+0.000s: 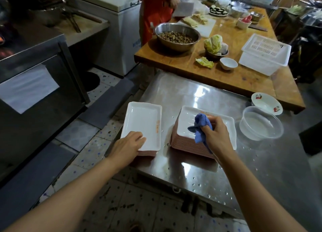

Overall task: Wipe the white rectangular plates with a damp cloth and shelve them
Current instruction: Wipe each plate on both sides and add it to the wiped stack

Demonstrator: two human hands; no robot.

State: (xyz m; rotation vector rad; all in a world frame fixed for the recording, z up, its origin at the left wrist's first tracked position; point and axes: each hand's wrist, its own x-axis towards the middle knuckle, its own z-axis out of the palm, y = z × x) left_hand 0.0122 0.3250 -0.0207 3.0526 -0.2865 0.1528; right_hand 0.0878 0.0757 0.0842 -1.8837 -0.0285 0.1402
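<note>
Two bare forearms reach in from the lower edge over a steel counter (200, 95) beaded with water drops. The left hand (128, 147) rests flat, fingers straight, on the near corner of the short stack of white rectangular plates (142, 122) at the counter's left edge. The right hand (217, 133) grips a bunched blue cloth (200, 127) and presses it on the top plate of the taller stack (190, 120), just right of the first stack; this top plate shows wet streaks. Further right, near the tall stack, sits a clear plastic tub (261, 125), and just behind it a small white dish with red prints (267, 103). Beyond lies a wooden table (244, 78) carrying a steel bowl of brown food (176, 36), cabbage leaves (213, 43), a small white bowl (228, 63) and a white plastic basket (264, 53). A person in a red apron (155, 10) stands at its far end.
</note>
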